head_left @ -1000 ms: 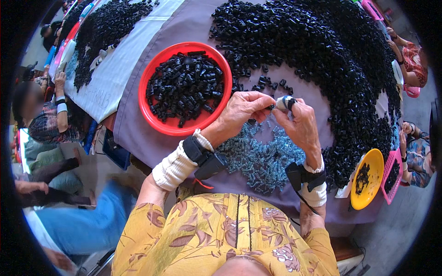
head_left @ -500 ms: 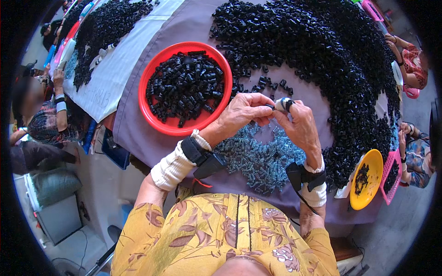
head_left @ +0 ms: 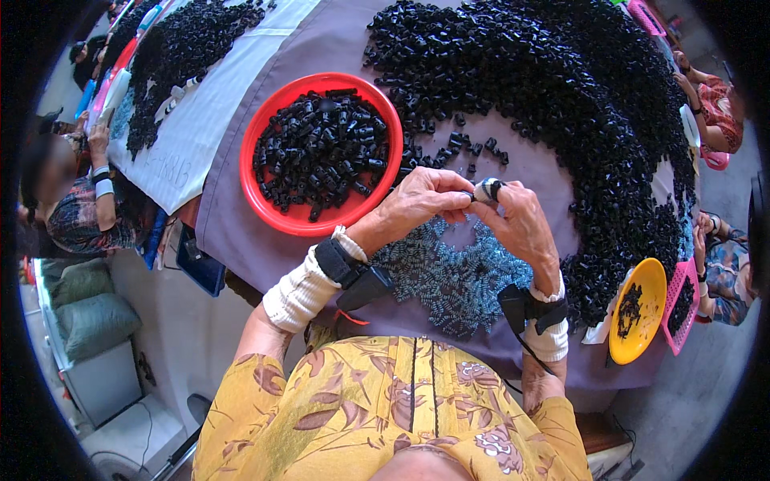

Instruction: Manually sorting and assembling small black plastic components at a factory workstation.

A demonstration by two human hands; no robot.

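Over the table, my left hand (head_left: 415, 202) is closed, its thumb and fingertips pinching a small dark plastic piece (head_left: 468, 194) that is mostly hidden. Fingertips of my right hand (head_left: 517, 218) meet it from the other side, also pinched; a finger there has a pale and dark wrap. Just below the hands lies a pile of small bluish coil springs (head_left: 457, 280). To the left, a red basin (head_left: 250, 176) holds many short black plastic cylinders (head_left: 321, 148). A few loose black pieces (head_left: 473, 149) lie just beyond my fingers.
A large heap of black plastic parts (head_left: 593, 160) curves around the far and right sides of the purple tablecloth (head_left: 265, 248). At right stand a yellow plate (head_left: 651, 321) and a pink basket (head_left: 682, 309). Other people sit left and right; a blue crate (head_left: 199, 264) is at lower left.
Both hands have shifted slightly left and nearer to me, still pinched together at the small piece. The person at left has moved a little.
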